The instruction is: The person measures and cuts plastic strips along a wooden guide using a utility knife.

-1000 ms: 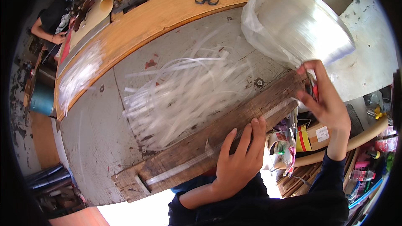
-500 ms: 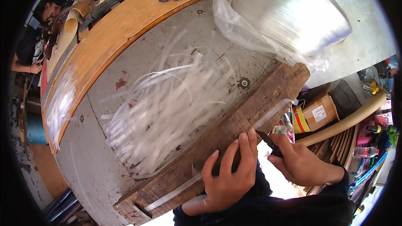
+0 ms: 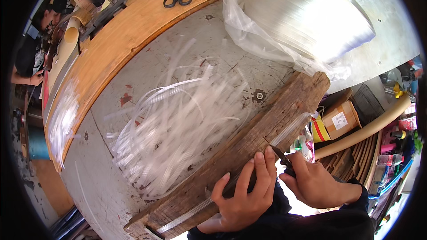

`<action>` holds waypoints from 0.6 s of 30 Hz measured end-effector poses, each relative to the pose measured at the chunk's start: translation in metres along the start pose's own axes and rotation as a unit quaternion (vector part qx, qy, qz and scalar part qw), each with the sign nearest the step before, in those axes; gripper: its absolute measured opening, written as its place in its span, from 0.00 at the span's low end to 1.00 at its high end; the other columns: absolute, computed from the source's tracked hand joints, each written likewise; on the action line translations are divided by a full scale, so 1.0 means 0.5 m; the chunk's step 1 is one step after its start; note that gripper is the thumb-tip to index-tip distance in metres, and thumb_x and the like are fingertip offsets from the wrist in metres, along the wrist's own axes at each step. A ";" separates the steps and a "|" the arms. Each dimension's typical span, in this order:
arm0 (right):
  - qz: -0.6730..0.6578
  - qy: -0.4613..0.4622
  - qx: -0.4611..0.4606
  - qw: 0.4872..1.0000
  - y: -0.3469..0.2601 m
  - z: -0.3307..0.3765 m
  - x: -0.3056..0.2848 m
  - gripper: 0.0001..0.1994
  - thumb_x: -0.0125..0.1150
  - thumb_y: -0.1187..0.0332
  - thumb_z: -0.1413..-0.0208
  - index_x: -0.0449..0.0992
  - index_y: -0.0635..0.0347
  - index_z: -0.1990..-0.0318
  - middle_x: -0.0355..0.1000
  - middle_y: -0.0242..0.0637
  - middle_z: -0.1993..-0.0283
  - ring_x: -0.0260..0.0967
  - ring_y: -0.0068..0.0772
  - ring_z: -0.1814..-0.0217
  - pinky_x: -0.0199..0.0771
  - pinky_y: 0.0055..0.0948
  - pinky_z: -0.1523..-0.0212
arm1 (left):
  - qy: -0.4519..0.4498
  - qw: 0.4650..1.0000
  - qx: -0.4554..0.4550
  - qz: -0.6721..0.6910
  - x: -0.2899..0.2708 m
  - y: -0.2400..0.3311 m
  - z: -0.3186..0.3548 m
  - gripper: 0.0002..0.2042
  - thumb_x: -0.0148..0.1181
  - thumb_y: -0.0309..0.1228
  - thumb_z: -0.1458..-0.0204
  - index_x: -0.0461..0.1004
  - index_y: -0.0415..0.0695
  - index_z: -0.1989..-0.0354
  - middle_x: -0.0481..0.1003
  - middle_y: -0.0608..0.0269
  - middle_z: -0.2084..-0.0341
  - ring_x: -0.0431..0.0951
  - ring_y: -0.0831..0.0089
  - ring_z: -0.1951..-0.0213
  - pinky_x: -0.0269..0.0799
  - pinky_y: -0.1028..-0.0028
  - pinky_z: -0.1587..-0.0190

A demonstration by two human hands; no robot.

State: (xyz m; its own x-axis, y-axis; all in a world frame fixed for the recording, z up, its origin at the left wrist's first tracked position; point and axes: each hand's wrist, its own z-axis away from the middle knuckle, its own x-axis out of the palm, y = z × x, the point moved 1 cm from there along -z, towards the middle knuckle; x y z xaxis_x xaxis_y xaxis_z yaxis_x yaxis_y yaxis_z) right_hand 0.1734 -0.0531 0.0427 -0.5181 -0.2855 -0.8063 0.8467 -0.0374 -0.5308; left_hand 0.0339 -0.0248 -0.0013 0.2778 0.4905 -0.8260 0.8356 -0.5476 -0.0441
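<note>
Our left hand (image 3: 242, 195) presses spread fingers on the clear strip (image 3: 284, 131) along the wooden plank (image 3: 249, 146); our right hand (image 3: 316, 184) grips mostly hidden dark scissors (image 3: 280, 154).

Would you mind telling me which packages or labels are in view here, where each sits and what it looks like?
Cardboard box: right of the wooden plank's far end, below the table edge; brown, boxy, with a white rectangular label.
Clear plastic bag: on the table top, wrinkled, around a large translucent roll.

The left hand (image 3: 247, 193) lies flat, fingers spread and pressing down, while the right hand (image 3: 313, 182) beside it is curled in a closed grip.
</note>
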 end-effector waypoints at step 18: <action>-0.029 -0.006 0.030 0.999 -0.013 0.000 -0.007 0.17 0.57 0.66 0.49 0.60 0.68 0.58 0.68 0.50 0.75 0.67 0.50 0.83 0.67 0.39 0.85 | 0.007 1.000 0.000 0.009 0.009 0.002 0.000 0.13 0.54 0.43 0.50 0.78 0.53 0.60 0.71 0.76 0.63 0.69 0.78 0.65 0.56 0.53 0.50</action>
State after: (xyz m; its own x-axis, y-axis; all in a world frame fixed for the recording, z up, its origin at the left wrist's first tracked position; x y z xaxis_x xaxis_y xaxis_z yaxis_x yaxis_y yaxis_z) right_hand 0.1698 -0.0519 0.0491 -0.5655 -0.2933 -0.7708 0.8209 -0.1108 -0.5602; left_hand 0.0361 -0.0233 -0.0048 0.2999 0.4894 -0.8189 0.8299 -0.5571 -0.0291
